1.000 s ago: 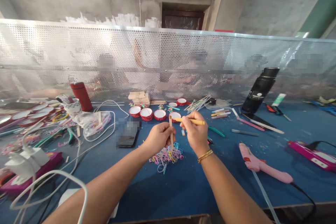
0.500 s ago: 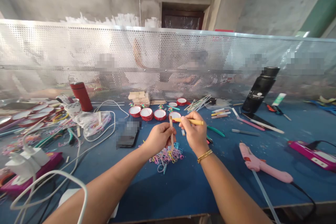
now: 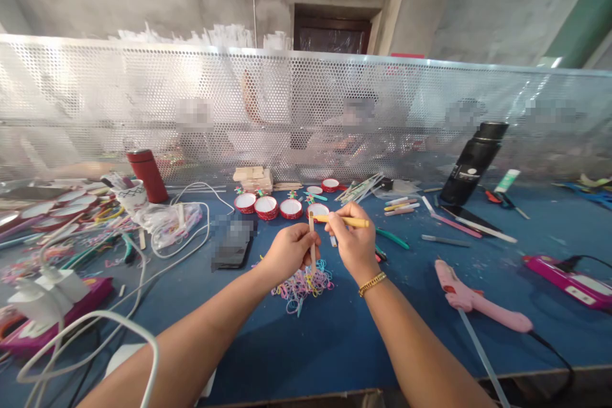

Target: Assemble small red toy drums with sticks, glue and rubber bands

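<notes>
Pinched in my left hand (image 3: 297, 246) is a thin flat wooden stick (image 3: 312, 248), held upright with a darker top end. My right hand (image 3: 352, 237) is closed around a yellow marker (image 3: 352, 222), whose tip meets the stick near its top. Below my left hand lies a heap of pastel rubber bands (image 3: 302, 287) on the blue table. Just beyond my hands, red bowl-shaped pieces with white insides (image 3: 291, 208) stand in a row, with small red and green figures (image 3: 292, 194) behind them.
A pink glue gun (image 3: 482, 306) lies at the right, near a black bottle (image 3: 473, 166). White cables (image 3: 155, 344) loop over the left side. A phone (image 3: 233, 245), red flask (image 3: 147, 175) and several markers (image 3: 401, 205) lie around. A perforated metal screen (image 3: 277, 108) closes the back.
Hardly anything differs: both hands keep their hold, with the marker's tip still at the top of the stick. The whole view has shifted very slightly.
</notes>
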`<state>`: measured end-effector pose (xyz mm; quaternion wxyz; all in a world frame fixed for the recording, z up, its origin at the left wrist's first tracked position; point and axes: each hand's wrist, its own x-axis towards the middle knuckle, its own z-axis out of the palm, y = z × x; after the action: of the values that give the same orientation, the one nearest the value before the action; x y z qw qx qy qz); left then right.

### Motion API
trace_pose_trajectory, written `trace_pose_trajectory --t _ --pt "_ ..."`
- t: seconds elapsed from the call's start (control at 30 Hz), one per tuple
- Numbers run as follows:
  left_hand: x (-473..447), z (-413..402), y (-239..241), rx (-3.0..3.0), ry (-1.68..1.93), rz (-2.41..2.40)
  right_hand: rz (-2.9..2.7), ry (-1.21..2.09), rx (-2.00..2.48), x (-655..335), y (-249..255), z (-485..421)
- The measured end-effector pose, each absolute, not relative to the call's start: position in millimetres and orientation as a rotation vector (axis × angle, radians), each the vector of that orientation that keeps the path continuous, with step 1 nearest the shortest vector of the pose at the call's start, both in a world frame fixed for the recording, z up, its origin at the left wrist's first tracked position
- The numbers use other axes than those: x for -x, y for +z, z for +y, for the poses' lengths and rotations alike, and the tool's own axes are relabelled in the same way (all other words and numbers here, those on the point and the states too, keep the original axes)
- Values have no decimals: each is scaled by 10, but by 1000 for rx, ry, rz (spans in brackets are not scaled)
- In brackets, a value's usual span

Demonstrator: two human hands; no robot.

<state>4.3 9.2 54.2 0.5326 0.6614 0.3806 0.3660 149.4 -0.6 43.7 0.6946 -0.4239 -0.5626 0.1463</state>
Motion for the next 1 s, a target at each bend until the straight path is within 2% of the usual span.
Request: trace_pose_trajectory --t 1.0 --pt "-49 94 536 -1590 869 918 -1246 320 949 -1507 448 -8"
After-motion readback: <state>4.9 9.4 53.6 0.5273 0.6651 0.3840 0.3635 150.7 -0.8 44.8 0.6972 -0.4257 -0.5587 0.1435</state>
